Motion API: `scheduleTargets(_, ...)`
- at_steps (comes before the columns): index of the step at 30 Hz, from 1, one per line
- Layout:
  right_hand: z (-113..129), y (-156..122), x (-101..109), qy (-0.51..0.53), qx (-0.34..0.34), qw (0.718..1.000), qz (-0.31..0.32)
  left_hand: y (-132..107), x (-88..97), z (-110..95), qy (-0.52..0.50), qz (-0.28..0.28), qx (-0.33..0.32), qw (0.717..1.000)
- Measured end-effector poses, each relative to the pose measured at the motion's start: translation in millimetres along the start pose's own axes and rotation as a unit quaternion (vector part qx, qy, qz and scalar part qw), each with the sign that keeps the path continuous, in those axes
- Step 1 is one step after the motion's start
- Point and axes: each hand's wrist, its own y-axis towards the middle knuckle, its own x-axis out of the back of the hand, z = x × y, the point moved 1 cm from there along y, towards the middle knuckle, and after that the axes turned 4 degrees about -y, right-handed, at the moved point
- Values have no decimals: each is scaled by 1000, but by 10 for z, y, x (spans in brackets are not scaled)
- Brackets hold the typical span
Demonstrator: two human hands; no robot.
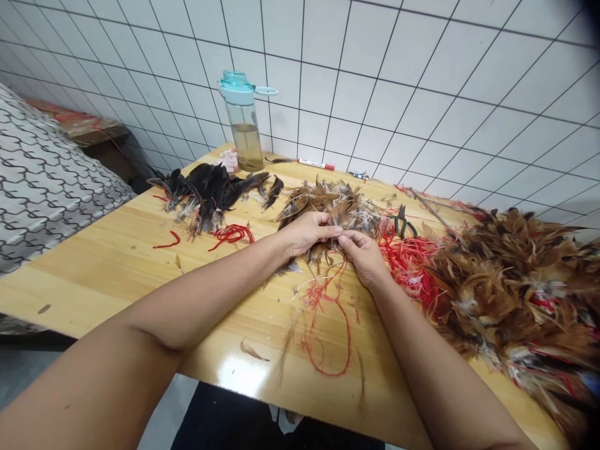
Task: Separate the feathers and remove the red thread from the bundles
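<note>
My left hand (307,232) and my right hand (362,254) meet over the middle of the wooden table (107,262). Both are closed in a pinch on a small bunch of brown feathers (323,252) that hangs below the fingers. A red string (328,325) trails from that bunch toward me and loops on the tabletop. Just behind my hands lies a loose pile of brown feathers (337,203).
A black feather pile (209,190) with red string bits (232,234) lies at the left. A large strung mass of brown feathers (520,287) fills the right side, red cord (407,256) beside it. Black pliers (400,220), a water bottle (244,122) and a marker (316,164) lie farther back.
</note>
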Motion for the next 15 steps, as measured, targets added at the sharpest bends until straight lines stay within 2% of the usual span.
scheduleTargets(5, -31, -5, 8, 9, -7, 1000, 15, -15, 4, -5, 42, -15, 9, 999)
scheduleTargets(10, -15, -23, -5, 2, 2, 999, 45, -18, -3, -5, 6, 44, 34, 998)
scheduleTargets(15, 8, -34, -29, 33, -5, 998, 52, -28, -20, -31, -15, 60, 31, 998)
